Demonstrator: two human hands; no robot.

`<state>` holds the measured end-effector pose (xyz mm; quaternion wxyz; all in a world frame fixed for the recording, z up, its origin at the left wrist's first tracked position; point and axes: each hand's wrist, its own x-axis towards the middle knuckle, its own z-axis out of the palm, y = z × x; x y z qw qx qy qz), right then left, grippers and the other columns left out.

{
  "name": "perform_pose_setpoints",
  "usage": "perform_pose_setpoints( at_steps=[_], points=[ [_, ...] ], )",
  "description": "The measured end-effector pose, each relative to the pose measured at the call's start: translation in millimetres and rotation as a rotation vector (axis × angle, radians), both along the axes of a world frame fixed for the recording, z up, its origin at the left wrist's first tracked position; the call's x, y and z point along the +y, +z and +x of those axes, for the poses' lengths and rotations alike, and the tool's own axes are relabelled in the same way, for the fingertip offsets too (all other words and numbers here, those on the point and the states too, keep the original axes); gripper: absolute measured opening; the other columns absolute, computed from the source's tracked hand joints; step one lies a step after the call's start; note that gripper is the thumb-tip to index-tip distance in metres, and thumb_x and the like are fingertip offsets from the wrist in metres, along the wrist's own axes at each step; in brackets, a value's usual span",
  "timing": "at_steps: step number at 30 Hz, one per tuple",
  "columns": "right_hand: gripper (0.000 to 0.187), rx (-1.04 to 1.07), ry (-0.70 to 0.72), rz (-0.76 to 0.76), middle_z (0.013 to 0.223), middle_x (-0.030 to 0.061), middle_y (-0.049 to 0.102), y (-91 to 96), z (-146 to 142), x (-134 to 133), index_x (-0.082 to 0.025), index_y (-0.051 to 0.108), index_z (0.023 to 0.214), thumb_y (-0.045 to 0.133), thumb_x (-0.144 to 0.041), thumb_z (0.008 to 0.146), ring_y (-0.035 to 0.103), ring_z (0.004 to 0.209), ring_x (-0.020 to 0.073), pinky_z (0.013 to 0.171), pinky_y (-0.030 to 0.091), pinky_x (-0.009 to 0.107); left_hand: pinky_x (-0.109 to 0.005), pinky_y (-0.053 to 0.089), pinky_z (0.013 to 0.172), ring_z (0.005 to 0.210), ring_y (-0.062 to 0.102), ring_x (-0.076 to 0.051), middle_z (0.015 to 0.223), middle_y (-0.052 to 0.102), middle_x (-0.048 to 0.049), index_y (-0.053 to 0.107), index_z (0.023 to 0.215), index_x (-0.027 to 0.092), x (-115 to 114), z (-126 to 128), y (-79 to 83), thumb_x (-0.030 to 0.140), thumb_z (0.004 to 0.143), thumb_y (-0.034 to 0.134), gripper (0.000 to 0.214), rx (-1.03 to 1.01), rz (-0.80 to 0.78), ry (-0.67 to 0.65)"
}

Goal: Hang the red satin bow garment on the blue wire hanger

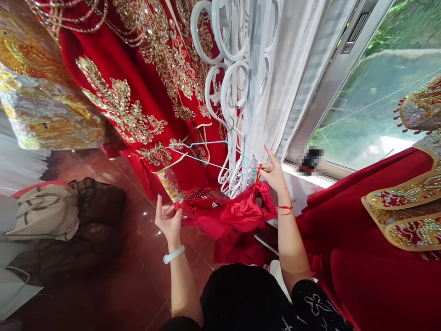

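Note:
A plain red satin garment (237, 214) hangs between my two hands, low in the middle of the view. My left hand (168, 218) pinches its left edge. My right hand (274, 172) pinches the garment's thin strap, index finger raised, at the right end of a light blue wire hanger (206, 154). The hanger's hook is caught on a white scrolled metal rack (230, 92) just above. A red thread bracelet circles my right wrist and a pale band my left.
Red gowns with gold embroidery (138, 82) hang behind the rack. Another red embroidered gown (396, 220) fills the right side. A window (379, 101) with a white curtain is at upper right. A beige bag (44, 211) lies on the dark red tiled floor at left.

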<state>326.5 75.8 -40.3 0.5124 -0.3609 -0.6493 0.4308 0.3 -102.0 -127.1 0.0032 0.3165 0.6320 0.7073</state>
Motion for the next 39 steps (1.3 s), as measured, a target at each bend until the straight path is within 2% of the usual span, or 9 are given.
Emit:
perform_pose_setpoints(
  at_steps=[4,8,15,19,21,25,29,34,39],
  points=[
    [0.076,-0.204,-0.004,0.081,0.075,-0.0017,0.073,10.7,16,-11,-0.024,0.052,0.153,0.060,-0.021,0.077,0.057,0.062,0.0134,0.063,0.049,0.028,-0.031,0.053,0.083,0.072,0.060,-0.013,0.071,0.060,0.0054,0.054,0.148,0.013,-2,0,-3.1,0.031,0.061,0.080,0.092,0.012,-0.018,-0.015],
    [0.041,-0.332,-0.059,0.170,0.085,0.0024,0.071,18.4,23,-19,-0.020,0.078,0.115,0.062,-0.026,0.077,0.049,0.063,0.0127,0.062,0.043,0.029,-0.032,0.053,0.086,0.073,0.060,-0.013,0.072,0.061,0.0054,0.054,0.147,0.014,-2,2,-4.0,0.030,0.061,0.082,0.092,0.022,-0.006,-0.009],
    [0.029,-0.339,-0.331,0.348,0.075,0.0034,0.061,22.7,16,-11,-0.021,0.074,0.079,0.072,-0.050,0.084,0.051,0.072,0.0195,0.072,0.043,0.035,-0.030,0.055,0.077,0.072,0.060,-0.014,0.074,0.063,0.0019,0.066,0.127,0.013,-6,-1,10.1,0.039,0.067,0.083,0.068,0.057,-0.093,0.024],
    [0.029,-0.355,-0.398,0.400,0.073,0.0029,0.060,22.0,17,-1,-0.023,0.071,0.075,0.070,-0.048,0.087,0.051,0.072,0.0203,0.072,0.041,0.036,-0.024,0.051,0.062,0.063,0.055,-0.011,0.075,0.060,0.0013,0.072,0.101,0.014,-12,-12,19.1,0.039,0.072,0.078,0.039,0.164,-0.195,0.116],
    [0.027,-0.357,-0.387,0.404,0.072,0.0024,0.059,21.3,18,2,-0.023,0.071,0.076,0.070,-0.047,0.088,0.051,0.071,0.0202,0.072,0.040,0.035,-0.024,0.051,0.061,0.062,0.058,-0.011,0.072,0.062,0.0004,0.072,0.101,0.013,-10,-13,20.6,0.040,0.076,0.073,0.036,0.116,-0.202,0.058],
    [0.031,-0.358,-0.370,0.426,0.067,0.0011,0.056,23.0,22,9,-0.023,0.068,0.071,0.068,-0.049,0.090,0.048,0.070,0.0199,0.071,0.038,0.035,-0.026,0.057,0.061,0.062,0.067,-0.014,0.077,0.075,-0.0059,0.067,0.130,0.009,2,-10,24.4,0.041,0.079,0.071,0.060,-0.134,-0.166,-0.115],
    [0.037,-0.397,-0.363,0.455,0.064,0.0008,0.052,31.4,27,14,-0.024,0.066,0.067,0.067,-0.052,0.091,0.047,0.069,0.0202,0.071,0.039,0.036,-0.025,0.060,0.066,0.070,0.073,-0.015,0.093,0.080,-0.0122,0.036,0.160,0.009,22,-15,45.1,0.034,0.077,0.078,0.097,-0.209,-0.053,-0.188],
    [0.040,-0.442,-0.376,0.475,0.064,0.0013,0.053,41.1,36,15,-0.024,0.065,0.067,0.065,-0.056,0.092,0.048,0.071,0.0210,0.073,0.038,0.037,-0.020,0.056,0.054,0.063,0.073,-0.015,0.091,0.080,-0.0115,0.000,0.167,0.015,50,-34,87.8,0.030,0.071,0.085,0.129,-0.085,-0.077,-0.408],
    [0.040,-0.454,-0.317,0.483,0.065,0.0018,0.053,40.7,39,15,-0.024,0.064,0.068,0.063,-0.056,0.093,0.047,0.070,0.0209,0.072,0.038,0.037,-0.019,0.053,0.051,0.059,0.070,-0.012,0.101,0.079,-0.0134,-0.004,0.167,0.018,69,-30,120.3,0.026,0.068,0.086,0.134,0.073,-0.208,-0.632]
  ],
)
